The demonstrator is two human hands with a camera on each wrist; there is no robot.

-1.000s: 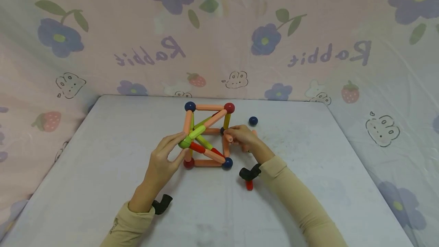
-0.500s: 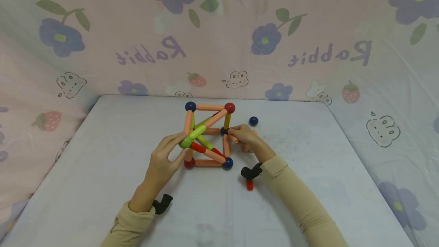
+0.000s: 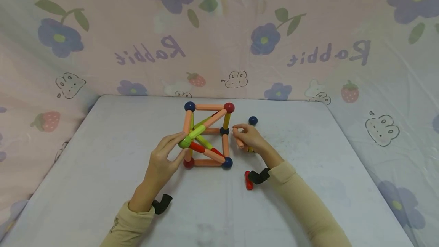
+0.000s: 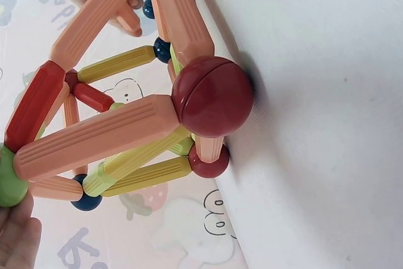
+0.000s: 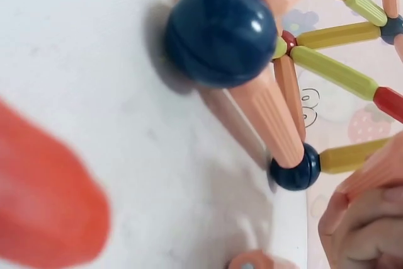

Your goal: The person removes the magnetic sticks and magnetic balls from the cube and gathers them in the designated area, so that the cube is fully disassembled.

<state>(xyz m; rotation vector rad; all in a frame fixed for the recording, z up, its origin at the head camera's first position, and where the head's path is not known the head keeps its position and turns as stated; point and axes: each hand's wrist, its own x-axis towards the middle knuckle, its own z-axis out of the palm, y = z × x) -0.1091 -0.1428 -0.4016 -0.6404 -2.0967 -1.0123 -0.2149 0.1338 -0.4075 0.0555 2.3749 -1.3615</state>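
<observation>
A frame of magnetic sticks [image 3: 209, 162] and balls stands on the table, with salmon, yellow, green and red sticks. At its near left upper corner my left hand [image 3: 162, 163] pinches a green ball [image 3: 185, 143] between thumb and fingers. That ball joins several sticks, and the left wrist view shows it at the left edge. To the right of the frame, my right hand [image 3: 253, 139] pinches a loose salmon stick [image 3: 238, 141], apart from the dark blue ball [image 3: 224, 130] at the frame's back right bottom. In the right wrist view a near blue ball [image 5: 221, 34] fills the upper middle.
A loose blue ball [image 3: 253, 120] lies behind my right hand. Nearer me is a red stick [image 3: 248, 180], partly under the black wrist mount [image 3: 259, 176]. A yellow piece [image 3: 251, 149] shows beneath the right hand. A printed curtain [image 3: 212, 48] hangs behind the white table [image 3: 85, 151].
My right hand has drawn back to the right with the salmon stick, away from the frame's back right ball. The left hand and the frame stay in place.
</observation>
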